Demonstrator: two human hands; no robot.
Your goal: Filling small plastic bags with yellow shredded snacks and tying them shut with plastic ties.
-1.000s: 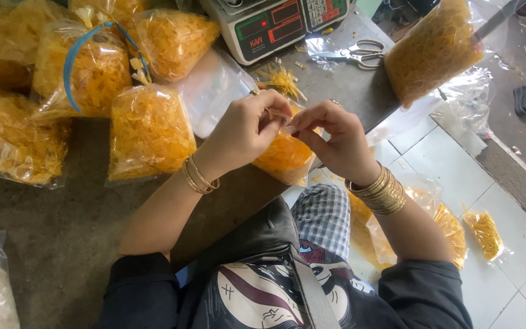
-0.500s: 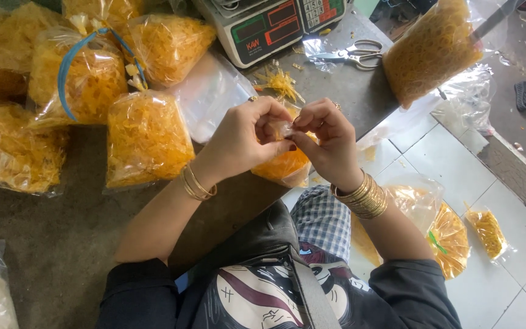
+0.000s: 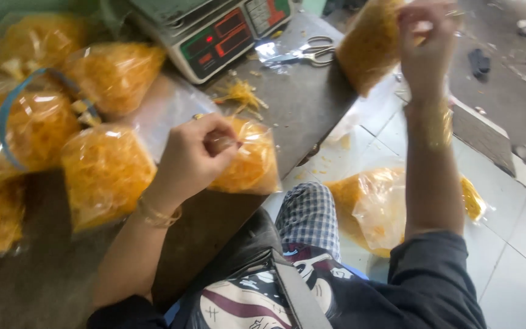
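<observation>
Beside the scale [image 3: 214, 30], several filled bags [image 3: 106, 173] already lie on the counter [image 3: 302, 109], while the left hand [image 3: 193, 158] pinches closed the bag [image 3: 249, 161] in front and the right hand [image 3: 424, 45], closed, is raised.

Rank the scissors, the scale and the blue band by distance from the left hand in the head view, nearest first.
From the left hand:
1. Scale, up beyond it on the table.
2. Scissors, up and to the right, and blue band, far left on a bag: too close to call.
</observation>
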